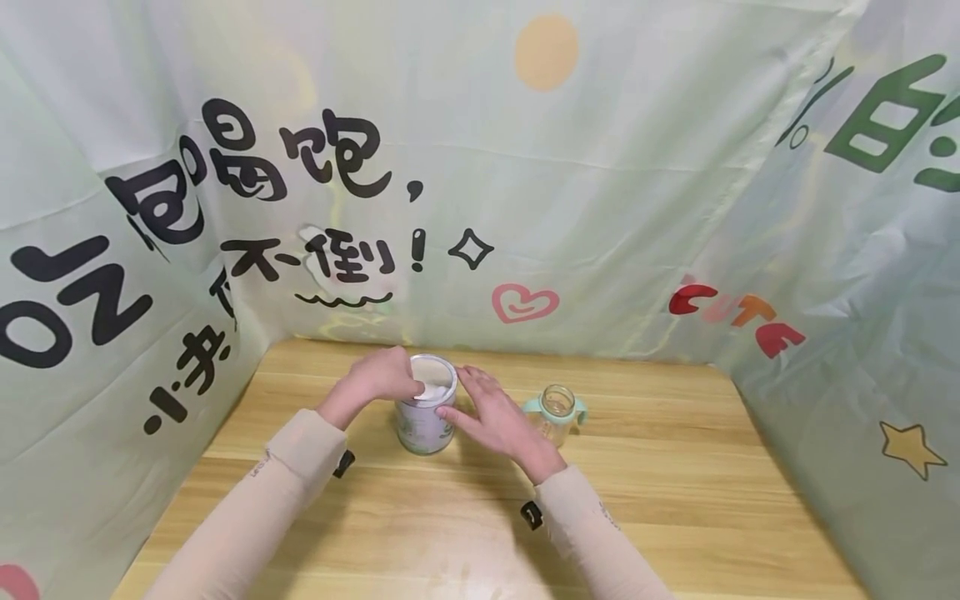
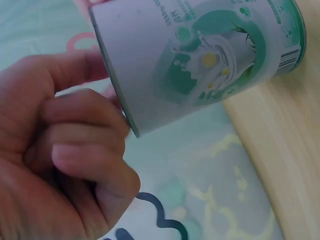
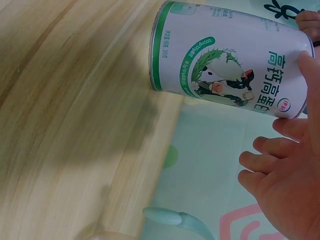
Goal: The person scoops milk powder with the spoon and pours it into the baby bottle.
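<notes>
A tall milk powder can (image 1: 425, 429) stands upright on the table, its top off and pale powder showing inside. My left hand (image 1: 382, 375) reaches over the rim from the left, fingertips dipping into the mouth. In the left wrist view several fingers of that left hand (image 2: 85, 145) are curled by the rim, and the can (image 2: 210, 55) hides the fingertips. Whether they pinch anything is hidden. My right hand (image 1: 498, 417) rests against the can's right side with fairly straight fingers. Its thumb (image 3: 310, 75) lies on the printed label of the can (image 3: 225, 65).
To the right of the can stands a clear baby bottle (image 1: 557, 408) with mint green handles and an open top. The wooden table (image 1: 420, 533) meets printed cloth walls (image 1: 615, 233) at the back and on both sides.
</notes>
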The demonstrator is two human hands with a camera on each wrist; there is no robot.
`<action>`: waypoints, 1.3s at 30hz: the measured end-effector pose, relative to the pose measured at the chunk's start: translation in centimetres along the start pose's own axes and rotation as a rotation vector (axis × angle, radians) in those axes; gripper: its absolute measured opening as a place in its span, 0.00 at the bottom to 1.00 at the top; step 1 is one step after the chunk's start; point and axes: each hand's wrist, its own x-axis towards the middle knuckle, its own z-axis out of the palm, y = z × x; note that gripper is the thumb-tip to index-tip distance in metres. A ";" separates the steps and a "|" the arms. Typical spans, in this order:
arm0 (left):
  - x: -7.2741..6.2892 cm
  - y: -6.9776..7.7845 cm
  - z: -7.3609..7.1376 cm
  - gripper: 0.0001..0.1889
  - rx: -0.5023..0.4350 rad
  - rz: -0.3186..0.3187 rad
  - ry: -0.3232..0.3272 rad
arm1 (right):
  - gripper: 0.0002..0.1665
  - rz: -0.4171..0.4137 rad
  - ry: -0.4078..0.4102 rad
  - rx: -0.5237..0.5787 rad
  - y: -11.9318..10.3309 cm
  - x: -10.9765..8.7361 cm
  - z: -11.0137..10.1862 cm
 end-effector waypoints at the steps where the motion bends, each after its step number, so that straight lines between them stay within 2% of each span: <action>1: 0.0 0.0 0.1 0.25 0.026 0.017 0.023 | 0.51 0.000 -0.002 0.003 0.0 0.0 0.0; 5: 0.0 -0.1 0.3 0.25 0.091 0.129 0.145 | 0.50 0.000 -0.004 0.010 -0.2 -0.1 0.0; 7: 0.0 -0.3 0.3 0.25 0.102 0.207 0.178 | 0.50 0.000 0.000 0.008 -0.2 -0.1 -0.1; 9: 0.0 -0.5 0.4 0.25 0.097 0.274 0.168 | 0.49 0.001 0.004 0.004 -0.2 -0.1 0.0; 11: 0.0 -0.7 0.7 0.26 0.078 0.308 0.124 | 0.49 0.002 0.004 -0.001 -0.1 -0.1 0.0; 14: 0.0 -1.0 1.0 0.27 0.046 0.324 0.078 | 0.50 0.003 0.003 -0.002 -0.1 -0.1 0.0; 23: 0.0 -1.3 1.3 0.29 -0.015 0.350 0.066 | 0.50 0.005 0.009 -0.001 -0.1 -0.1 0.1; 27: -0.1 -1.3 1.4 0.29 0.000 0.351 0.087 | 0.50 0.010 0.006 -0.002 -0.2 -0.1 0.1; 33: 0.0 -1.4 1.5 0.20 0.022 0.346 0.115 | 0.50 0.008 0.008 0.002 -0.1 0.0 0.2; 39: 0.1 -1.3 1.6 0.30 -0.012 0.355 0.069 | 0.50 -0.002 0.014 0.009 -0.1 0.0 0.2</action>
